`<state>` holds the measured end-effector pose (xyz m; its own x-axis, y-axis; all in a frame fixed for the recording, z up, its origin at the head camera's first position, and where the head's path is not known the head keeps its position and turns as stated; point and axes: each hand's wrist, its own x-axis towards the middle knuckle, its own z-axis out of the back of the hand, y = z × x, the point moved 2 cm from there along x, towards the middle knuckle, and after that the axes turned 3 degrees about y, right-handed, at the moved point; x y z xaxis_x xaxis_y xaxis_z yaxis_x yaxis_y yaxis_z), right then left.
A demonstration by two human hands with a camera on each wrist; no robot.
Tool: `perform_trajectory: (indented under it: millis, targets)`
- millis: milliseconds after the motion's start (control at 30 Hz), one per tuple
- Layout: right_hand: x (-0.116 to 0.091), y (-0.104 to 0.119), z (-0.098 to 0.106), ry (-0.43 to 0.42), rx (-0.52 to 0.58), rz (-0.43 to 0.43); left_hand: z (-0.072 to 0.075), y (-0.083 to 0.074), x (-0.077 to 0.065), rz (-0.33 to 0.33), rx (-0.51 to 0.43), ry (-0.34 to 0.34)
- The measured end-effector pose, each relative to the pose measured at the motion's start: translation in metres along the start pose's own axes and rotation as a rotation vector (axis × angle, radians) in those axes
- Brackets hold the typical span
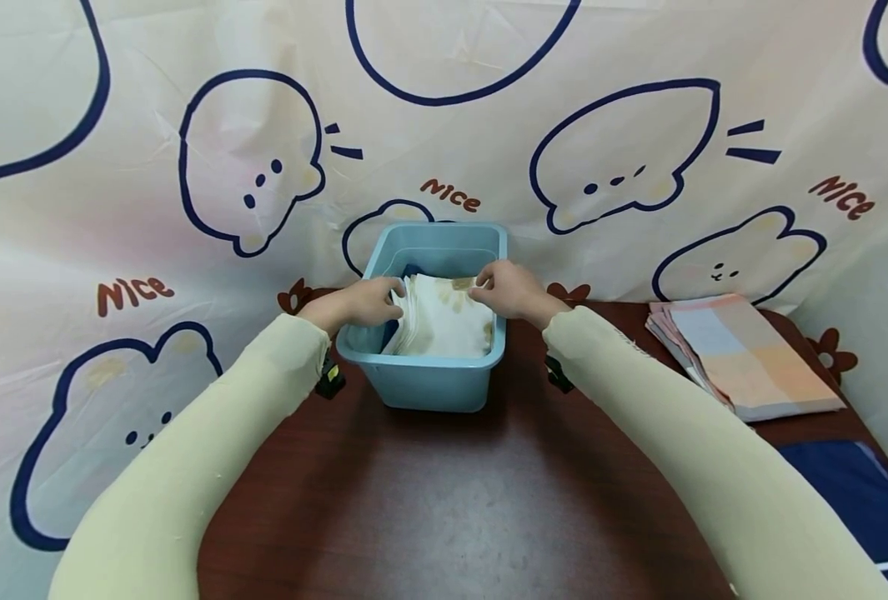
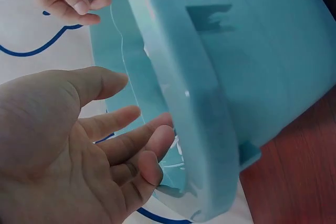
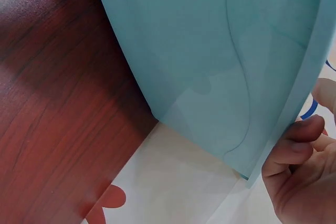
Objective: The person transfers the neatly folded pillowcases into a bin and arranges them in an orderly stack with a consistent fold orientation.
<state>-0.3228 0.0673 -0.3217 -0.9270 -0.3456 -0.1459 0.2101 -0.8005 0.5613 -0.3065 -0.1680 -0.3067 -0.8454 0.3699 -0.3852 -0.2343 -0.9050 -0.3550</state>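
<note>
A light blue plastic bin (image 1: 433, 387) stands on the table against the patterned backdrop. Inside it lies a folded white cloth (image 1: 447, 321) with tan spots, and something dark blue (image 1: 411, 270) shows behind and beside it. My left hand (image 1: 364, 302) hangs over the bin's left side; in the left wrist view its fingers (image 2: 125, 145) are loosely bent at the rim, holding nothing. My right hand (image 1: 513, 290) reaches over the right rim, its fingertips close to the cloth's far corner. In the right wrist view, the rim partly hides that hand (image 3: 307, 174).
At the right rear of the table lies a folded checked cloth (image 1: 751, 354) in pink, orange and pale blue. A dark blue cloth (image 1: 856, 492) with a white stripe is nearer on the right. The backdrop (image 1: 444, 142) rises directly behind the bin.
</note>
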Motion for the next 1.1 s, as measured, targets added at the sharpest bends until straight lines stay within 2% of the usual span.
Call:
perform_trajectory:
  millis: [233,533,767,933,1100]
  targets:
    - [0.001,-0.005,-0.003,-0.02,0.057,0.012,-0.001,0.005,-0.001,-0.031,-0.011,-0.026]
    - [-0.002,-0.014,-0.004,-0.037,0.196,0.069,-0.001,0.002,-0.005,-0.054,-0.049,-0.053]
    - [-0.008,-0.017,0.001,-0.028,0.307,0.147,0.002,0.002,-0.006,-0.057,-0.088,-0.078]
    - [-0.016,-0.021,0.005,-0.021,0.364,0.175,0.003,-0.004,-0.009,-0.062,-0.117,-0.089]
    - [-0.02,-0.026,0.007,-0.014,0.406,0.181,0.004,-0.01,-0.013,-0.05,-0.143,-0.13]
